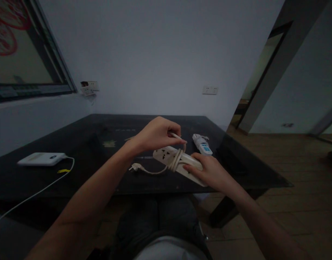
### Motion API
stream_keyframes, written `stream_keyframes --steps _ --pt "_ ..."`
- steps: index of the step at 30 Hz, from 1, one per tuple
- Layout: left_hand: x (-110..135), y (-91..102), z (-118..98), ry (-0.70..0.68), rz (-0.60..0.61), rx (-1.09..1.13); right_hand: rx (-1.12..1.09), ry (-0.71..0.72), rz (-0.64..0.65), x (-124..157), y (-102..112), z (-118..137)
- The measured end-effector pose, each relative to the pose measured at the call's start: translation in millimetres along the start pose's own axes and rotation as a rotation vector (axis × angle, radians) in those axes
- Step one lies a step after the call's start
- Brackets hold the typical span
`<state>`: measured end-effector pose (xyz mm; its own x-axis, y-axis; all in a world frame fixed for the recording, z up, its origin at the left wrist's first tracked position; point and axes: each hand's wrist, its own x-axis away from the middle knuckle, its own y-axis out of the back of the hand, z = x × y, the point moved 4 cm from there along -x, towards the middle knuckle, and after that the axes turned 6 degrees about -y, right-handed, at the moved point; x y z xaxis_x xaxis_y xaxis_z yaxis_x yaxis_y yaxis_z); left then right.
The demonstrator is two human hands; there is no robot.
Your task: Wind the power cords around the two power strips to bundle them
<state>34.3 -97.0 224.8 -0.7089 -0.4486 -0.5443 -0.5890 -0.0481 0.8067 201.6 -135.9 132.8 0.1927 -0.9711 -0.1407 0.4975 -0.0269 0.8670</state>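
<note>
A white power strip [166, 156] lies lifted over the dark table [101, 169], with its beige cord [177, 160] wound around its middle. My right hand [211, 172] grips the strip's near end. My left hand [157, 134] is above the strip, fingers pinched shut on a stretch of the cord. The cord's loose end trails left to a white plug [136, 167] on the table.
A white power bank [42, 159] with a white cable [38, 193] lies at the table's left. A small white device with a blue label [202, 145] sits behind the strip. Wall sockets are on the back wall. A doorway and wooden floor are to the right.
</note>
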Motion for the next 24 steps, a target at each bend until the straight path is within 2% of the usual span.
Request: stream_keyframes --steps 4,10,19,24 --pt "11 -13.2 -3 0.048 -0.085 -0.113 -0.098 -0.033 -0.151 -17 1 -18" --pt "32 -44.8 0 0.206 -0.170 -0.061 -0.298 -0.083 -0.260 -36 1 -27" --pt "61 -83.2 17 0.371 -0.299 0.214 -0.539 -0.081 -0.253 -37 -5 -29" --pt "69 -94.8 26 0.403 -0.360 0.341 -0.676 -0.108 -0.186 -35 -11 -38"
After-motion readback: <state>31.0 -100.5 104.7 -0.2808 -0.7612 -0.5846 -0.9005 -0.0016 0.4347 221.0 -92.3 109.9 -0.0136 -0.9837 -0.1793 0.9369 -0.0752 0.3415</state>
